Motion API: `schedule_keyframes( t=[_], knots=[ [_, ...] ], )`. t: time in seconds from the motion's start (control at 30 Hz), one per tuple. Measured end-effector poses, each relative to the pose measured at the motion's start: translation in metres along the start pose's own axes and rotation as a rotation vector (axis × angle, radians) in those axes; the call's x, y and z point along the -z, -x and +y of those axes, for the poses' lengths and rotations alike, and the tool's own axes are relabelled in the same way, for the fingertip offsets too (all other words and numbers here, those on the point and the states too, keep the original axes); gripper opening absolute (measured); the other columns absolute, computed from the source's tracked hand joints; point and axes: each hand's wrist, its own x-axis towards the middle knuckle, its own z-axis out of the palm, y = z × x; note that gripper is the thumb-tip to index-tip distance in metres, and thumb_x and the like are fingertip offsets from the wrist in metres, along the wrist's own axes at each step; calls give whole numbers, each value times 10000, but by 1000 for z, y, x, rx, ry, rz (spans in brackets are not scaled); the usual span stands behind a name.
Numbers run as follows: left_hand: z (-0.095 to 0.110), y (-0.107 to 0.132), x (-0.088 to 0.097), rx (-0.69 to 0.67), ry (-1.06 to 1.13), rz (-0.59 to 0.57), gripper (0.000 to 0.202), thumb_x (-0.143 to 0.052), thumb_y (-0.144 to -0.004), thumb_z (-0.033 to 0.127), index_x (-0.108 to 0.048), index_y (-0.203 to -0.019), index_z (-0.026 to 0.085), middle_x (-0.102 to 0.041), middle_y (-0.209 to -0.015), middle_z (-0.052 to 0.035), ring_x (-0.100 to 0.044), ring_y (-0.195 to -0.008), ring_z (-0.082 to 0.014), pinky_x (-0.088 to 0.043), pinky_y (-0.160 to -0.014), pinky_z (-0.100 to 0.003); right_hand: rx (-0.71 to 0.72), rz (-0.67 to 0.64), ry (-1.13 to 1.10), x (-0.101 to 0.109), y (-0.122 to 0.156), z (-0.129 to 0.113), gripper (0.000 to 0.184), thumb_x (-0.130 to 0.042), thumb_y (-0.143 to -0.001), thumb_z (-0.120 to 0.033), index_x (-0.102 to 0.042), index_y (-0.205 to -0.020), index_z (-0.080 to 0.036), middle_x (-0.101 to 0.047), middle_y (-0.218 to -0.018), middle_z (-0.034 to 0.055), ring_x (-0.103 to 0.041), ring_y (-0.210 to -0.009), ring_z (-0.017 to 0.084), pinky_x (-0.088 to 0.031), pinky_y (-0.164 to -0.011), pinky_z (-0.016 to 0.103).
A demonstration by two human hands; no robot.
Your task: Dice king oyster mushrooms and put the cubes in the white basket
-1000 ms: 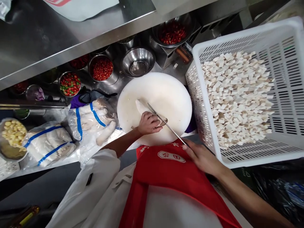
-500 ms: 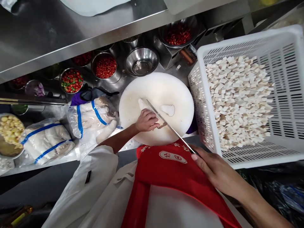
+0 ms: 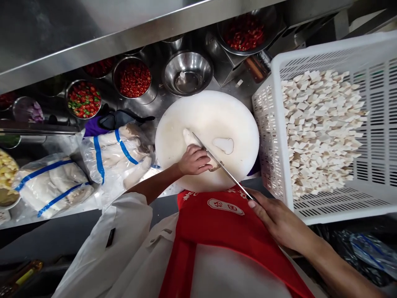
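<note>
On the round white cutting board (image 3: pixel 173 114) lies a king oyster mushroom (image 3: pixel 187 135), its far tip showing beyond my fingers and its brownish end near the blade. My left hand (image 3: pixel 195 160) grips it from above with curled fingers, covering its middle. A long knife (image 3: pixel 228 174) runs diagonally along the mushroom's right side, its tip pointing away from me. At the near end, my right hand (image 3: pixel 274 217) is closed around the knife's handle, which is mostly hidden. One flat white mushroom slice (image 3: pixel 224 145) rests on the board, to the right of the blade.
Right of the board stands a white slotted basket (image 3: pixel 269 120) with many cut mushroom pieces (image 3: pixel 322 132). Bagged mushrooms (image 3: pixel 63 186) lie on the left. Behind are a steel bowl (image 3: pixel 203 74) and containers of chopped red chillies (image 3: pixel 135 80), below a steel shelf edge (image 3: pixel 124 43).
The camera view has shifted slightly, so the board and basket look a little larger. Both hands keep their grips, and the knife stays against the mushroom with little visible movement.
</note>
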Motion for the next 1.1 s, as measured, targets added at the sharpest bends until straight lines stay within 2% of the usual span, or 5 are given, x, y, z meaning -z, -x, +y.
schedule_keyframes(
  t=[0.2,0.37,0.63,0.83,1.1],
  knots=[
    [-9,1,-3,-304,-335,151,234,-684,-815,477,-689,-823,244,-676,-924,-57,-540,-980,-246,-378,-922,-446,25,-23,131,-21,-56,22,503,-240,-1027,-446,-493,-1349,-155,-743,-992,124,-704,-954,294,-499,-788,373],
    [-10,1,3,-487,-506,301,227,-652,-861,458,-650,-861,231,-648,-912,-47,-542,-958,-219,-402,-885,-419,22,-35,205,-13,-65,9,474,-243,-1037,-474,-525,-1296,-193,-745,-922,101,-709,-892,271,-454,-731,313],
    [-15,6,9,-548,-568,275,232,-636,-879,438,-628,-975,228,-642,-963,-60,-567,-991,-219,-439,-899,-425,133,83,255,-25,-99,-2,493,-293,-1039,-447,-439,-1422,-173,-732,-1112,114,-699,-957,270,-450,-782,309],
    [-19,16,19,-557,-668,226,270,-641,-888,407,-632,-1101,241,-655,-1078,-72,-558,-1083,-230,-451,-950,-434,168,116,288,-25,-96,8,406,-291,-1043,-421,-549,-1234,-172,-733,-1059,106,-689,-961,262,-448,-795,315],
    [-27,17,37,-547,-740,391,323,-708,-845,418,-641,-1124,268,-651,-1091,-68,-533,-1082,-248,-436,-908,-421,100,57,210,-13,-90,13,422,-274,-1027,-468,-585,-1129,-202,-723,-915,90,-680,-910,271,-439,-748,326]
  ],
)
